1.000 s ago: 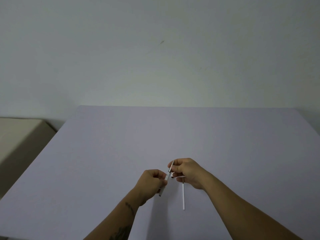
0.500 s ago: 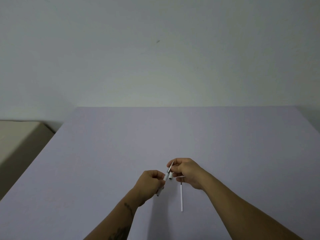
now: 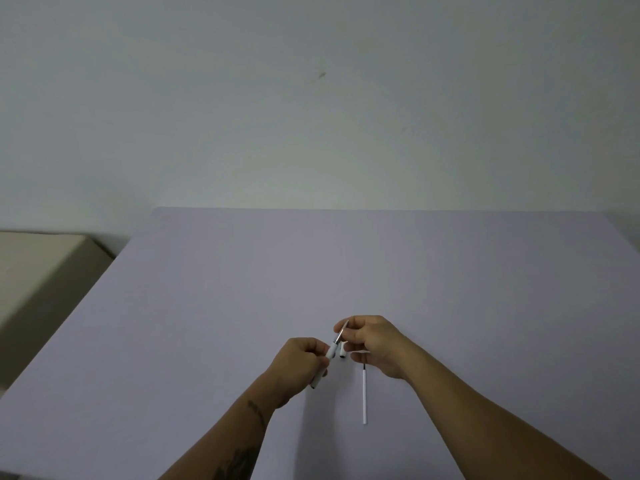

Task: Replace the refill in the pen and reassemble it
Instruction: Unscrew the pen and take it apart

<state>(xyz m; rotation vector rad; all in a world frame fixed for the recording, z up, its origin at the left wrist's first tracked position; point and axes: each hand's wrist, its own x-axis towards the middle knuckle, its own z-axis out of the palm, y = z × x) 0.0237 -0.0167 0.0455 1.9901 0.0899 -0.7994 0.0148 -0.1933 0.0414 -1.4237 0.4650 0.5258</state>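
My left hand (image 3: 301,362) is closed around a white pen barrel (image 3: 331,350), whose dark lower end sticks out below the fist. A thin refill (image 3: 341,332) runs up out of the barrel's top, and the fingertips of my right hand (image 3: 375,344) pinch its upper end. A small white pen piece (image 3: 342,351) with a dark end sits under my right fingers; whether it is held or lying on the table I cannot tell. Another white refill (image 3: 364,394) lies on the table just below my right hand, pointing toward me.
The work happens near the front middle of a pale lilac table (image 3: 346,265) that meets a plain wall at the back. A beige surface (image 3: 31,268) stands lower to the left of the table.
Both hands stay close together; the refill's exposed length between barrel and right fingers looks slightly longer. The refill on the table has not moved.
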